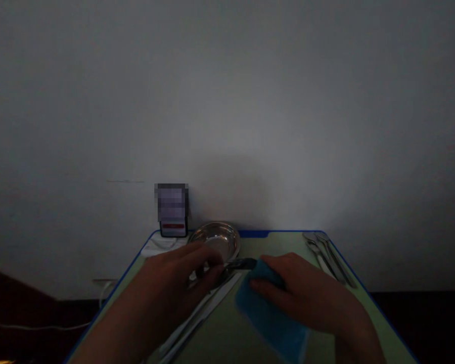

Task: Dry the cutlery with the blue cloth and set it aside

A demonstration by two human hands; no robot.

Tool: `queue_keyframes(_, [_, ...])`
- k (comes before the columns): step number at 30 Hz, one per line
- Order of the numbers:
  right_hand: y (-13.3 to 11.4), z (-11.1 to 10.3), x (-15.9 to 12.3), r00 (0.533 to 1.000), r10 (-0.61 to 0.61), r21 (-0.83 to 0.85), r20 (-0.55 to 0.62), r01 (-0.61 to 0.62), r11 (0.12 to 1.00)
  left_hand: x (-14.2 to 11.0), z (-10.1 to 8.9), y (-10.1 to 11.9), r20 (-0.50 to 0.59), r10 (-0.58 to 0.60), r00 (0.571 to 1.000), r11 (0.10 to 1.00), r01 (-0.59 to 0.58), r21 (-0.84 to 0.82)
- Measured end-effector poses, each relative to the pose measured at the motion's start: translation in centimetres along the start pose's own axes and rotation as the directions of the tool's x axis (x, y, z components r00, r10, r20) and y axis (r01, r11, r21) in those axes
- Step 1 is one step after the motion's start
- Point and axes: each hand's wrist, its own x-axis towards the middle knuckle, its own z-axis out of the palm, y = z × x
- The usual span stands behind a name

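My left hand (178,280) is closed around the handle of a metal spoon (238,265), held just in front of a shiny steel bowl (220,238). My right hand (301,290) pinches a blue cloth (267,316) against the spoon's end. The cloth trails down over the pale green table (258,242). Long metal cutlery pieces (197,323) lie on the table below my left hand.
Several more spoons (326,258) lie near the table's far right corner. A small upright device (172,211) stands at the far left by the wall, on a white cable (157,247). The table has a blue edge; the room is dim.
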Motion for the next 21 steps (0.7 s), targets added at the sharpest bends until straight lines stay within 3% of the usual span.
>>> queue_keyframes(21, [-0.9,-0.3,0.0,1.0,0.022,-0.007,0.007,-0.022,1.0,0.2,-0.1,1.3,0.029,0.015,0.999,0.999,-0.016,0.041])
